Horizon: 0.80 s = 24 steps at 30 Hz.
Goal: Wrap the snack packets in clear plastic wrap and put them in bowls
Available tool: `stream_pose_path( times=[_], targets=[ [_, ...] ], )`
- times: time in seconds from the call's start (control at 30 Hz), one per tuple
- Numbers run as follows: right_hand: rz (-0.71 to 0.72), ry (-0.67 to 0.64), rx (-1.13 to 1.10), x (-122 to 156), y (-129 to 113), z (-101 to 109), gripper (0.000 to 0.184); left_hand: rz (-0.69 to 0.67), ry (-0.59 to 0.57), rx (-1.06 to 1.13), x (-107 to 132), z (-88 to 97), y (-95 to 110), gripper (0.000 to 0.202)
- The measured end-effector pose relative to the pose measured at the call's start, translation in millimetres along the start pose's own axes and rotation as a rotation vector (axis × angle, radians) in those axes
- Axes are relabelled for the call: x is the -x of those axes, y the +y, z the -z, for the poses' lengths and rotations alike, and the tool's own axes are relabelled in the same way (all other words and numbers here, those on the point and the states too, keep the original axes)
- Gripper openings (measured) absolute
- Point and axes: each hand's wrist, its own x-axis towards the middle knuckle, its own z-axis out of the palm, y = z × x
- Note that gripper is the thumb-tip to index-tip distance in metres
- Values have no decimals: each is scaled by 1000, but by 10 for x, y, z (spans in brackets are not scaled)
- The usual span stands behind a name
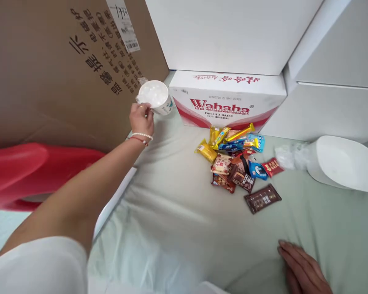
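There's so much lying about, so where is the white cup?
In the head view, the white cup is above and left of centre, in the left hand, between the brown cardboard box and the Wahaha box.

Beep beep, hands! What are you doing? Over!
Left hand: gripping white cup. Right hand: low right, partly cut off. Snack pile: before Wahaha box. Cardboard box: close beside cup.

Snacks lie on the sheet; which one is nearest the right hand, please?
The flat brown bar, lowest in the picture; the other snacks lie farther from the right hand.
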Motion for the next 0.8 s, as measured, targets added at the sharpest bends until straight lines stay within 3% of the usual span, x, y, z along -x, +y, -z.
stream_pose_path(
  times=[0.1, 0.23, 0.33, 0.43, 0.5, 0.57, 0.6, 0.7, 0.8],
  targets=[
    [98, 36, 149, -6, -85, -13, 66, -161, -32, -54, 821, 519, 195, 22],
    [104, 38, 127, -139, -201, -52, 53, -309, -233, -40, 2188, 1063, 670, 24],
    [109, 40, 107, -207, -270, -35, 40, -315, -448, 73, 3149, 1202, 987, 24],
    [74, 166, 103, -271, -439, 102, 32, -297, -663, 206, 3819, 1120, 1182, 30],
    [44, 301, 117, -354, -639, 265, 31, -292, -760, 241, 4073, 1018, 1273, 34],
    [102, 298, 125, -495, -873, 434, 30, -305, -837, 218, 4199, 936, 1354, 36],
    [179, 198, 124, -586, -983, 498, 29, -315, -870, 195, 4227, 910, 1391, 37],
    [375, -304, 179, -895, -1221, 551, 30, -354, -879, 129, 4249, 871, 1464, 38],
    [317, -535, 345, -1165, -1339, 424, 48, -401, -756, 156, 4266, 836, 1448, 36]
  ],
)
